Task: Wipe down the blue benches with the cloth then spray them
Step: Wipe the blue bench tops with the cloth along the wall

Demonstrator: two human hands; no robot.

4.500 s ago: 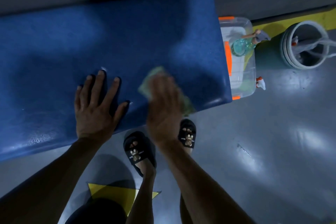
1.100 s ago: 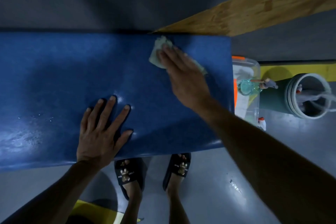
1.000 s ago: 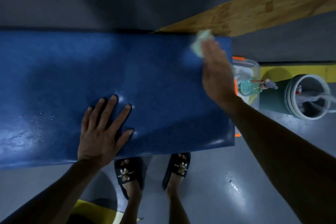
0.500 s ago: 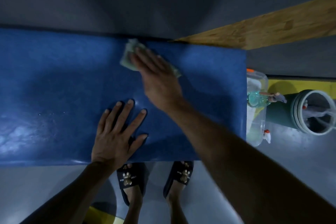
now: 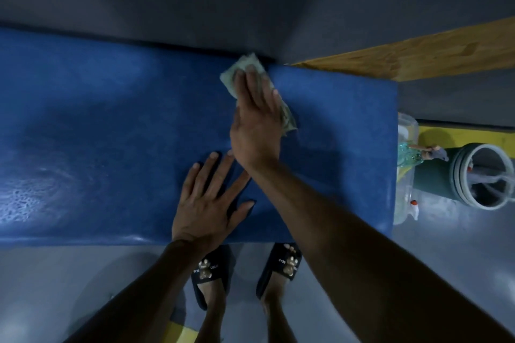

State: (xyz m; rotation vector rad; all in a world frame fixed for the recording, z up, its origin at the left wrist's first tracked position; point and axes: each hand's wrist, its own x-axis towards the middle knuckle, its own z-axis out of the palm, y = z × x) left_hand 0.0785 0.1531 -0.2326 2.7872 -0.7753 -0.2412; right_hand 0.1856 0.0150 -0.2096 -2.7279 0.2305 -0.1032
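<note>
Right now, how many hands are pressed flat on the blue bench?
2. The left hand lies spread near the blue bench's front edge; the right hand presses the cloth down near the back edge. Neither is hidden.

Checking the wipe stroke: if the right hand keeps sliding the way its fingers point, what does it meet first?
Probably the far edge of the padded blue bench, then the grey wall; the right hand presses the pale green cloth.

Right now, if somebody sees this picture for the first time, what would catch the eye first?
The big blue bench fills the middle. On it the right hand presses a pale cloth flat near the far edge, while the left hand rests spread near the front edge.
</note>
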